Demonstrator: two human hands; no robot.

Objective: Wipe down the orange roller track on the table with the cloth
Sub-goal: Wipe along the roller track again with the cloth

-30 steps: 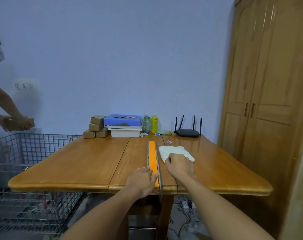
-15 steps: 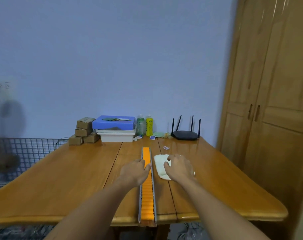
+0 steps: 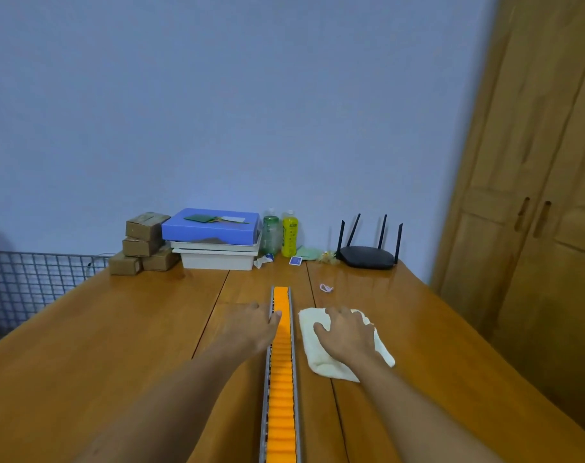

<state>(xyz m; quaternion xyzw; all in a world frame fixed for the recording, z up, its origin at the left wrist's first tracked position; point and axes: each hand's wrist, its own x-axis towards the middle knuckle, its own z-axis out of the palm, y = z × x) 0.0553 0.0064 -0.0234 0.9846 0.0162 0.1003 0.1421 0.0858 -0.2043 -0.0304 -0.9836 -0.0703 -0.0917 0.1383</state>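
Observation:
The orange roller track (image 3: 281, 379), with grey metal side rails, runs straight away from me down the middle of the wooden table (image 3: 117, 345). My left hand (image 3: 252, 327) lies palm down against the track's left rail, its thumb touching the orange rollers. A white cloth (image 3: 321, 364) lies flat on the table just right of the track. My right hand (image 3: 346, 332) presses down on the cloth, fingers curled over its far part.
At the table's far edge stand cardboard boxes (image 3: 144, 243), a blue-lidded box on white trays (image 3: 214, 238), two bottles (image 3: 289, 233) and a black router (image 3: 368, 255). A wire cage (image 3: 34, 282) stands at the left and a wooden wardrobe (image 3: 545, 212) at the right.
The view has moved in over the table. Both hands have slid farther along the track, the right one onto the cloth's middle. The person at the left has left the view.

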